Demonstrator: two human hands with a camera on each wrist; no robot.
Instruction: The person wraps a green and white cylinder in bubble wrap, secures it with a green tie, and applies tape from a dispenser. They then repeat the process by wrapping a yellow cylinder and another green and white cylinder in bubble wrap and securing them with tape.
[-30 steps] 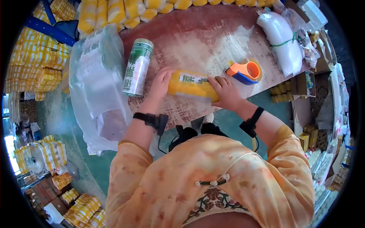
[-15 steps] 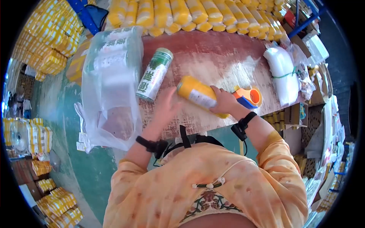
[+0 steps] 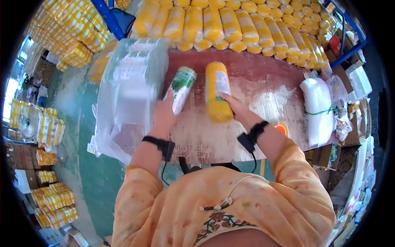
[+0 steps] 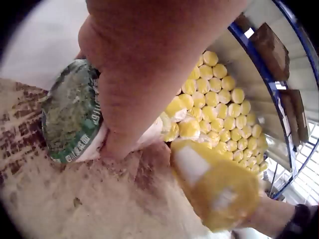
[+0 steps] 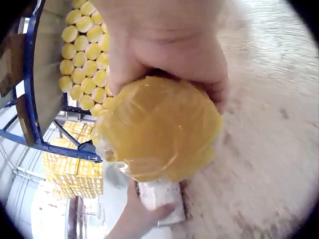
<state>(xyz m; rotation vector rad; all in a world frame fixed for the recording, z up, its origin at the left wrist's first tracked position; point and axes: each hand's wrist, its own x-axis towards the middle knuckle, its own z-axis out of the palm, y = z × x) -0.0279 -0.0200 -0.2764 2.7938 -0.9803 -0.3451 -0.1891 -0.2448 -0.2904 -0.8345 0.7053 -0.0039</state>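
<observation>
In the head view my right hand (image 3: 236, 107) grips a cylindrical pack wrapped in yellow (image 3: 222, 90), with a white label on its side. The right wrist view shows this pack's round plastic-wrapped end (image 5: 159, 132) below the palm. My left hand (image 3: 165, 115) is on the near part of a green-and-white printed cylindrical pack (image 3: 183, 86). Thumb and fingers lie on opposite sides of that pack in the right wrist view. Its mottled round end with a green rim (image 4: 72, 117) faces the left wrist camera. The yellow pack is held to its right, apart from it.
A large clear plastic bag (image 3: 123, 103) of printed packs stands at the table's left. Stacked yellow packs (image 3: 234, 29) line the back. To the right lie a bundle of white plastic sleeves (image 3: 319, 117) tied with green string and an orange tape dispenser (image 3: 282, 129), partly hidden by the right forearm.
My right hand has swung the yellow pack up and left into a near-upright line. My left hand has left the yellow pack and moved to the green-and-white one. The head view has shifted.
</observation>
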